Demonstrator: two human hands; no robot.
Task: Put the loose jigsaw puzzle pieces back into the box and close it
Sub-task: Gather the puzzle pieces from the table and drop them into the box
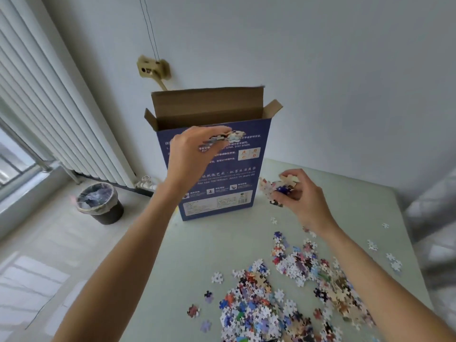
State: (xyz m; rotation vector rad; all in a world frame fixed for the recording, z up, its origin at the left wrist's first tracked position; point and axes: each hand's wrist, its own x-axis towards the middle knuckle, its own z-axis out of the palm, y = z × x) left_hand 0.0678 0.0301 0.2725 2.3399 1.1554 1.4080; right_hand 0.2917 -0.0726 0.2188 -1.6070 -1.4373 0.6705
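Observation:
A tall blue puzzle box (223, 183) stands upright on the pale green table (197, 255) with its brown top flaps open. My left hand (190, 154) is raised in front of the box's upper face, shut on a clump of puzzle pieces (225, 138) just below the opening. To the right of the box, a little above the table, my right hand (299, 193) grips another bunch of pieces (271, 188). A big heap of loose pieces (283, 292) covers the table's near right part.
Stray single pieces (394, 262) lie toward the table's right edge. On the floor to the left stands a dark bin with a plastic liner (100, 203), below a white radiator (56, 114). A wall rises right behind the box.

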